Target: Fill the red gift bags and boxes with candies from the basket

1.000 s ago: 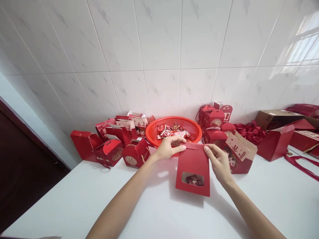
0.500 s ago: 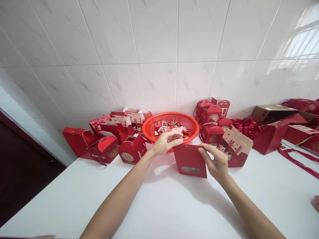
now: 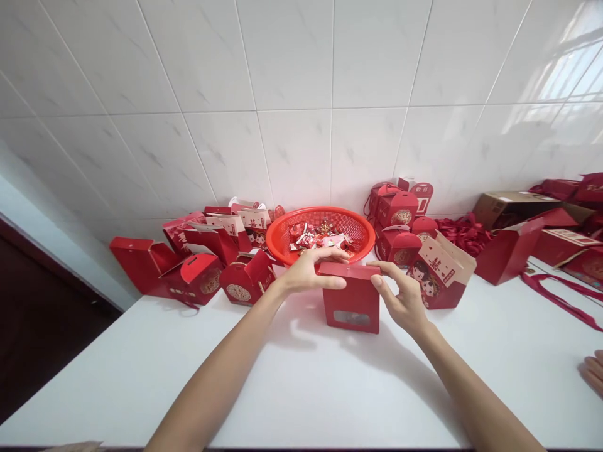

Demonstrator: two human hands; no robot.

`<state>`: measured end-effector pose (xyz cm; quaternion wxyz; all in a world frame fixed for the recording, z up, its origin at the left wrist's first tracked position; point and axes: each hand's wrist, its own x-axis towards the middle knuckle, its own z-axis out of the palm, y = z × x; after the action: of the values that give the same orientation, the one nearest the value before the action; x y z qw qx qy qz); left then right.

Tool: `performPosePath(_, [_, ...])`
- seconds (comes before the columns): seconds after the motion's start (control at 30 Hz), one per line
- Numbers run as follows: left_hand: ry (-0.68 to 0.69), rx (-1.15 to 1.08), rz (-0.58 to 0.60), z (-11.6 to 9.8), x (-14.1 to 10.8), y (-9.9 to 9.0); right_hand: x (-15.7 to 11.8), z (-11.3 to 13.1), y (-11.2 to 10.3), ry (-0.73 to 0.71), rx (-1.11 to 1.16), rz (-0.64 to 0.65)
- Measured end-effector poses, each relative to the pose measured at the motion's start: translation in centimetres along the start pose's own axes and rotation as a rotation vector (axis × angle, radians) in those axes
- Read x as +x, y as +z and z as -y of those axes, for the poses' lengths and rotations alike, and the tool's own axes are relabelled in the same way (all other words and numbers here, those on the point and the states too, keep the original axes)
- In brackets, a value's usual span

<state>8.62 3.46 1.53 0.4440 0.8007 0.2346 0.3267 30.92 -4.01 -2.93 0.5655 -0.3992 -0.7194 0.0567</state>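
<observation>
A red paper gift box [image 3: 353, 304] with a small clear window low on its front stands upright on the white table before me. My left hand [image 3: 313, 271] holds its upper left edge, thumb across the front and fingers behind the top. At the upper right corner, my right hand [image 3: 402, 295] grips the box between thumb and index finger. The box's top looks folded over into a flat strip. Just behind it is a red plastic basket [image 3: 277, 229] of wrapped candies [image 3: 306, 235], partly hidden by my left hand.
Several red gift boxes [image 3: 202, 279] stand on the left. More boxes [image 3: 400, 216] are stacked right of the basket, near a cream-and-red box [image 3: 443, 270]. Red ribbons [image 3: 464, 235] and a cardboard box [image 3: 509, 207] lie farther right. Another person's hand [image 3: 594, 371] shows at the right edge.
The gift box has turned to face me more squarely, and its top is now folded over. My left hand has come onto its upper left edge; my right hand keeps the right corner.
</observation>
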Motion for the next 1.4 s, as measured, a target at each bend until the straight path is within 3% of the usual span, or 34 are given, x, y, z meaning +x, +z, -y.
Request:
performPosePath(0.17, [-0.049, 0.113, -0.039, 0.1, -0.1, 0.5, 0.4, 0.0, -0.1, 0.088, 0.051, 0.063])
performPosePath(0.57, [-0.048, 0.034, -0.218, 0.1, 0.4, 1.7, 0.7, -0.2, 0.0, 0.317, 0.119, 0.225])
performPosePath(0.83, [0.046, 0.102, -0.386, 0.3, 1.0, 2.3, 0.8, -1.1, -0.4, 0.308, 0.148, 0.332])
performPosePath(0.93, [0.150, 0.114, -0.504, -0.3, 0.8, 2.8, 0.9, -1.3, -0.7, 0.290, 0.150, 0.410])
performPosePath(1.07, [0.487, 0.203, -0.660, -2.6, -0.3, 3.1, 0.8, -1.6, -0.8, 0.254, 0.155, 0.370])
performPosePath(1.13, [0.633, 0.255, -0.577, -4.1, -1.0, 3.2, 0.6, -1.8, -0.7, 0.225, 0.160, 0.316])
performPosePath(1.2, [0.683, 0.286, -0.412, -5.6, -1.7, 3.3, 0.3, -1.9, -0.6, 0.206, 0.162, 0.256])
performPosePath(1.3, [0.641, 0.273, -0.249, -7.2, -2.4, 3.5, 0.0, -1.9, -0.5, 0.165, 0.162, 0.192])
performPosePath(1.4, [0.546, 0.209, -0.229, -8.1, -2.6, 3.6, -0.2, -1.9, -0.5, 0.133, 0.130, 0.150])
